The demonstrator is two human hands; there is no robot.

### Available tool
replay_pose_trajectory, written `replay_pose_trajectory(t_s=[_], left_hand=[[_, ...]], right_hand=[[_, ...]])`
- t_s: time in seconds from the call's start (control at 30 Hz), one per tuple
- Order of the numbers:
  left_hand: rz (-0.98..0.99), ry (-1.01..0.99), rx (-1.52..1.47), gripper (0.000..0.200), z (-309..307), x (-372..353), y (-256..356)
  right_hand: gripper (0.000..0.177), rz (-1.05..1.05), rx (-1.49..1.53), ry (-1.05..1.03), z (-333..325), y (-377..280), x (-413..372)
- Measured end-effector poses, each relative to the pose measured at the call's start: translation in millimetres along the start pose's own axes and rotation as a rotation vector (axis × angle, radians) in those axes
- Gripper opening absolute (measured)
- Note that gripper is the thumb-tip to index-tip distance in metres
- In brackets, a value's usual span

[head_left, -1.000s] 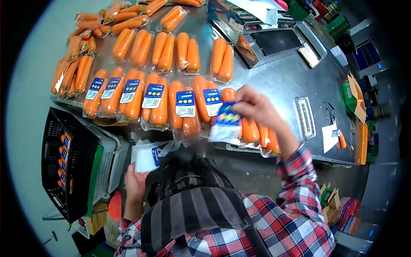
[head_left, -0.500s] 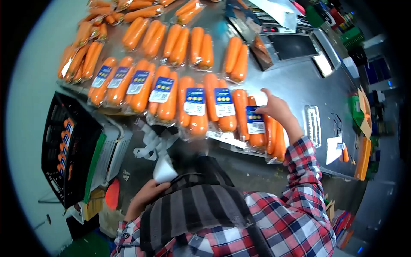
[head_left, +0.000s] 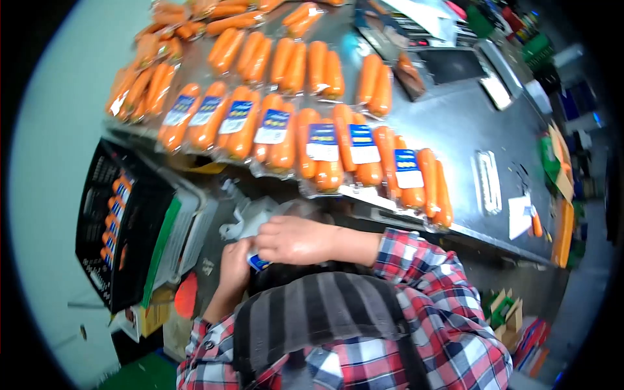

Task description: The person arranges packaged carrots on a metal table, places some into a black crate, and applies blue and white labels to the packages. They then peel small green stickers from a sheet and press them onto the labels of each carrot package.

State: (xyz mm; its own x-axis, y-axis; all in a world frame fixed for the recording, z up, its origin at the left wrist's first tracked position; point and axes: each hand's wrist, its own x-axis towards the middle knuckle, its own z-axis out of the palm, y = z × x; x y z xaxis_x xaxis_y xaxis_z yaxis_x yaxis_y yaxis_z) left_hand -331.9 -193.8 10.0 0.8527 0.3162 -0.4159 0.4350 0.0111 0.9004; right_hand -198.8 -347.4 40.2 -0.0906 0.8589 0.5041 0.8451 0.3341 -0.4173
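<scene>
Now pinches blue label (head_left: 258,262) in right hand (head_left: 296,239) fingers, held low and close | clamps label strip (head_left: 247,221) with left hand (head_left: 235,266) fingers, steadying it | carrot packs (head_left: 325,153) rowed at worktop (head_left: 455,123) edge, within reach

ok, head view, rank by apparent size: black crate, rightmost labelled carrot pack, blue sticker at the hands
1. black crate
2. rightmost labelled carrot pack
3. blue sticker, mostly hidden between left hand and right hand

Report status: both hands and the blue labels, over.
Left hand grips label strip, right hand on blue label. Labelled carrot packs in row on table. Nothing blocking hands.
</scene>
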Motion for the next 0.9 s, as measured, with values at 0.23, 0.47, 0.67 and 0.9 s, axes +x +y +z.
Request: replay_pose_trajectory(t_s=[0.23,0.47,0.67,0.9], left_hand=[[-0.308,0.241,-0.817,0.038,-28,42,-82],[-0.347,-0.090,-0.399,0.035,10,15,-8],[-0.439,-0.475,-0.256,0.047,31,2,33],[-0.547,-0.583,-0.087,0.034,-15,7,-45]], right_hand=[[0.012,0.517,-0.027,0.223,-127,-13,-91],[0.023,1.606,0.368,0.056,-267,-1,-243],[0.026,1.722,0.403,0.044,-210,23,-310],[0.064,1.624,-0.541,-0.074,-194,18,-266]])
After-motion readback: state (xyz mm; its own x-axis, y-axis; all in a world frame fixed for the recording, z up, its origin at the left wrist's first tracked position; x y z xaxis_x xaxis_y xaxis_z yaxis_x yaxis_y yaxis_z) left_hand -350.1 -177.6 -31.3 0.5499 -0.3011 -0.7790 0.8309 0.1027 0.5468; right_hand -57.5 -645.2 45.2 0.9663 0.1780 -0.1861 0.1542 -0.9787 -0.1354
